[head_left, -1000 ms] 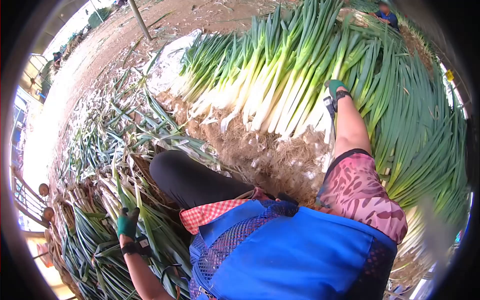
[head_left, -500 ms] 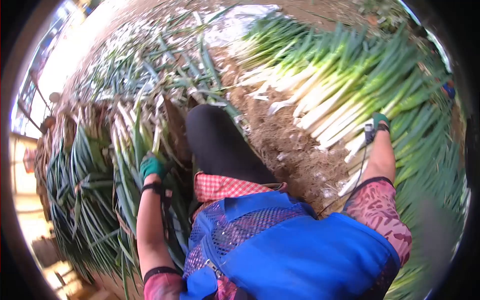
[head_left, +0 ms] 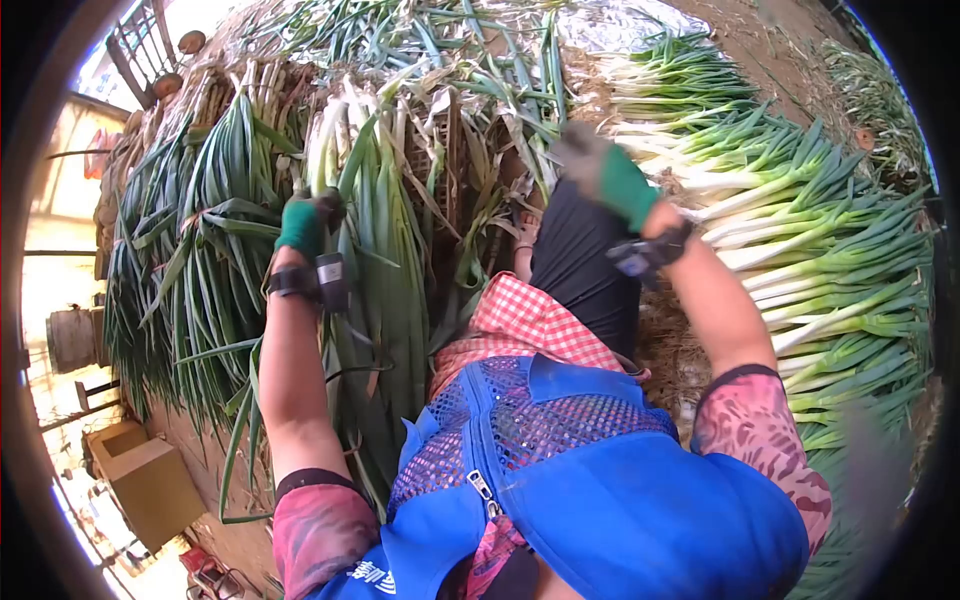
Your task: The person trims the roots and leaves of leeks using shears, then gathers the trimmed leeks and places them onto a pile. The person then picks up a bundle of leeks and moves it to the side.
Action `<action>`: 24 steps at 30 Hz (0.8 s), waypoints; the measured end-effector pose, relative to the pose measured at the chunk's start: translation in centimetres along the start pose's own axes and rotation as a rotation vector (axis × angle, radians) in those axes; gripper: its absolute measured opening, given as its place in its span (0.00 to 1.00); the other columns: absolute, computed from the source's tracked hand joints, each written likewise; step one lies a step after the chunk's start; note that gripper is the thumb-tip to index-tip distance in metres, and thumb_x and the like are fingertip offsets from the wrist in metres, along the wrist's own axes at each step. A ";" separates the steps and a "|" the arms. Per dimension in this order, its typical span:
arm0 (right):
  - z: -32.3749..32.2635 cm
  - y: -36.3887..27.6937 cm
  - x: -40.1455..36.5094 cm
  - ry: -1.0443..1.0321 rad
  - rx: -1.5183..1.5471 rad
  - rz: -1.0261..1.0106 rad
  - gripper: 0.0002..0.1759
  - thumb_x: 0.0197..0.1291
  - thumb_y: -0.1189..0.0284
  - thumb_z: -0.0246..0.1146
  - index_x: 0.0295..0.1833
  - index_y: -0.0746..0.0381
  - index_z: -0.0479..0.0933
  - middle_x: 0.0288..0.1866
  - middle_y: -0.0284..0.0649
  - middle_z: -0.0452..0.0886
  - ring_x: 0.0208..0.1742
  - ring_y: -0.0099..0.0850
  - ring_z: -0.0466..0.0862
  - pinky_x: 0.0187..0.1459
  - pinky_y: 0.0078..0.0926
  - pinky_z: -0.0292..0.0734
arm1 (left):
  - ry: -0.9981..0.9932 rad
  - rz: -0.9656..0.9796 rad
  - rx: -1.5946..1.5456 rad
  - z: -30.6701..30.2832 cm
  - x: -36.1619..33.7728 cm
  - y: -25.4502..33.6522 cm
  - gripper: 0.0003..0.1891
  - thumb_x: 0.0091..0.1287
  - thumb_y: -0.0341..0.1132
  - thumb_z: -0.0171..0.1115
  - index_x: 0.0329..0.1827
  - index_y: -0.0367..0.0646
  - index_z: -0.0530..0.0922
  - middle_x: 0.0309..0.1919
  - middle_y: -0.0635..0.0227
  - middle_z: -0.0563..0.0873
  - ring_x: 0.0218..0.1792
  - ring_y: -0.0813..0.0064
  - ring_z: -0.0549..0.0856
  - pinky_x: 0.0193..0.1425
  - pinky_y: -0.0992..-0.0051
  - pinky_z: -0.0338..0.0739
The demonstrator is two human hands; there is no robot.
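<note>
My left hand (head_left: 308, 222), in a green glove with dark fingers, is closed around the stems of large green onions (head_left: 378, 200) in the left-hand heap. Their long leaves hang toward me, past my forearm. My right hand (head_left: 605, 175), gloved in green and grey and smeared by motion, is raised above my dark-trousered knee (head_left: 590, 265), between the two heaps. To its right lies a wide row of cleaner green onions (head_left: 790, 250), white stems pointing inward and leaves outward. No onion shows clearly in the right hand.
Tied onion bundles (head_left: 225, 215) stand at the far left. Loose leaves (head_left: 400, 35) cover the ground ahead, beside a pale plastic sheet (head_left: 630, 22). A cardboard box (head_left: 148, 482) sits at the lower left. More greens (head_left: 880, 115) lie at the far right.
My right hand has left the white stems on the right and swung inward over my knee. The left hand stays at the left-hand onions, and my view has turned left.
</note>
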State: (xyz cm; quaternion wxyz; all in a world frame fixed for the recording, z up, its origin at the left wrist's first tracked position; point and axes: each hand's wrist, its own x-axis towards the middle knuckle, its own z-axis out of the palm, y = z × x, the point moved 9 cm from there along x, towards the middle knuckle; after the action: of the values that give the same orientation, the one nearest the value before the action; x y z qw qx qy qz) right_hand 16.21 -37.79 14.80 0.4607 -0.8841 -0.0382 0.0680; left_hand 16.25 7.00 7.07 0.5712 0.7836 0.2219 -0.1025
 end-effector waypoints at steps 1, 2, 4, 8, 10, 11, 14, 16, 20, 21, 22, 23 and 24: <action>6.8 1.3 1.4 -0.185 -0.172 -0.048 0.33 0.63 0.51 0.57 0.59 0.70 0.72 0.52 0.58 0.82 0.53 0.48 0.83 0.53 0.40 0.77 | -0.045 -0.003 -0.108 -1.1 -2.9 2.6 0.15 0.66 0.39 0.64 0.48 0.35 0.79 0.30 0.71 0.82 0.28 0.85 0.80 0.29 0.86 0.74; 12.1 2.2 1.0 -0.289 -0.235 0.033 0.30 0.60 0.52 0.57 0.55 0.67 0.77 0.49 0.59 0.82 0.50 0.50 0.84 0.51 0.41 0.78 | -0.084 0.131 -0.098 -2.4 -4.2 4.4 0.14 0.68 0.38 0.62 0.49 0.35 0.79 0.31 0.70 0.84 0.28 0.84 0.81 0.28 0.87 0.74; 22.6 5.4 -1.1 -0.728 -0.567 -0.009 0.25 0.59 0.54 0.56 0.48 0.62 0.83 0.50 0.53 0.83 0.51 0.48 0.84 0.52 0.41 0.78 | -0.068 0.132 -0.363 -4.5 -6.3 6.6 0.13 0.72 0.37 0.59 0.50 0.36 0.78 0.34 0.68 0.85 0.28 0.85 0.81 0.28 0.87 0.76; 37.1 13.8 -6.7 -1.011 -0.671 -0.461 0.16 0.63 0.63 0.56 0.51 0.56 0.82 0.50 0.48 0.84 0.50 0.45 0.84 0.50 0.39 0.78 | 0.070 -0.023 -0.652 -3.4 -8.4 5.5 0.15 0.72 0.41 0.60 0.49 0.37 0.78 0.38 0.65 0.87 0.35 0.79 0.85 0.35 0.84 0.80; 36.5 17.3 -5.1 -0.910 -0.405 -0.046 0.16 0.63 0.62 0.59 0.49 0.60 0.82 0.43 0.48 0.86 0.43 0.42 0.85 0.45 0.40 0.78 | -0.173 -0.117 -0.607 -0.7 -8.1 2.5 0.15 0.71 0.42 0.61 0.49 0.37 0.77 0.38 0.64 0.87 0.37 0.76 0.87 0.38 0.80 0.81; 34.8 18.5 -4.3 -0.881 -0.257 0.354 0.19 0.66 0.59 0.58 0.50 0.61 0.82 0.42 0.46 0.86 0.42 0.38 0.85 0.46 0.39 0.77 | -0.412 -0.182 -0.545 1.4 -7.6 -0.4 0.16 0.70 0.42 0.62 0.49 0.37 0.77 0.38 0.64 0.87 0.38 0.74 0.87 0.40 0.78 0.80; 33.9 20.2 -3.6 -0.718 0.126 0.873 0.21 0.66 0.58 0.58 0.53 0.63 0.80 0.47 0.44 0.85 0.45 0.37 0.84 0.49 0.38 0.77 | -0.261 -0.160 -0.351 4.6 -9.7 -2.7 0.18 0.66 0.39 0.65 0.51 0.34 0.75 0.37 0.64 0.86 0.37 0.75 0.86 0.42 0.77 0.80; 35.9 21.7 -4.0 -0.628 0.255 0.965 0.18 0.65 0.59 0.59 0.50 0.62 0.81 0.46 0.44 0.86 0.45 0.37 0.85 0.47 0.38 0.78 | -0.190 -0.145 -0.272 5.2 -10.3 -2.7 0.19 0.65 0.37 0.66 0.52 0.33 0.74 0.37 0.65 0.86 0.36 0.76 0.85 0.42 0.76 0.79; 37.0 23.8 -3.0 -0.505 0.262 0.929 0.13 0.62 0.63 0.60 0.44 0.60 0.81 0.44 0.45 0.86 0.43 0.37 0.86 0.43 0.38 0.79 | -0.151 -0.179 -0.249 5.0 -10.1 -2.6 0.22 0.64 0.37 0.67 0.55 0.31 0.73 0.36 0.64 0.86 0.37 0.74 0.86 0.42 0.75 0.80; 36.5 24.3 -2.0 -0.491 0.201 0.884 0.12 0.62 0.63 0.61 0.43 0.60 0.82 0.43 0.45 0.86 0.43 0.37 0.86 0.43 0.38 0.79 | -0.149 -0.195 -0.260 5.0 -10.0 -2.5 0.23 0.64 0.37 0.67 0.56 0.31 0.72 0.36 0.64 0.85 0.37 0.73 0.86 0.42 0.74 0.80; 36.0 24.6 -1.0 -0.489 0.108 0.809 0.11 0.61 0.64 0.61 0.41 0.59 0.82 0.43 0.45 0.86 0.43 0.37 0.86 0.42 0.38 0.79 | -0.077 -0.072 -0.109 4.3 -8.9 -2.0 0.24 0.63 0.38 0.68 0.56 0.31 0.72 0.37 0.63 0.86 0.38 0.71 0.86 0.43 0.73 0.80; 35.6 24.7 0.5 -0.511 -0.049 0.687 0.10 0.60 0.65 0.61 0.40 0.59 0.82 0.42 0.45 0.86 0.42 0.37 0.87 0.41 0.38 0.80 | -0.005 0.052 0.041 3.6 -7.3 -1.7 0.25 0.62 0.38 0.69 0.57 0.32 0.72 0.38 0.61 0.86 0.39 0.70 0.86 0.43 0.72 0.81; 35.4 24.8 2.0 -0.525 -0.220 0.552 0.09 0.60 0.66 0.62 0.38 0.59 0.82 0.42 0.45 0.87 0.42 0.37 0.87 0.40 0.38 0.80 | 0.074 0.174 0.186 3.1 -6.5 -0.4 0.26 0.61 0.39 0.70 0.57 0.33 0.73 0.39 0.60 0.86 0.41 0.69 0.86 0.43 0.71 0.82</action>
State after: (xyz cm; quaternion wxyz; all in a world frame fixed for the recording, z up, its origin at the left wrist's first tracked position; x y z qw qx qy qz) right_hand 12.85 -23.08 -25.71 0.3021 -0.8578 0.0775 0.4086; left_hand 10.60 2.65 8.44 0.4941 0.8528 0.1634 -0.0437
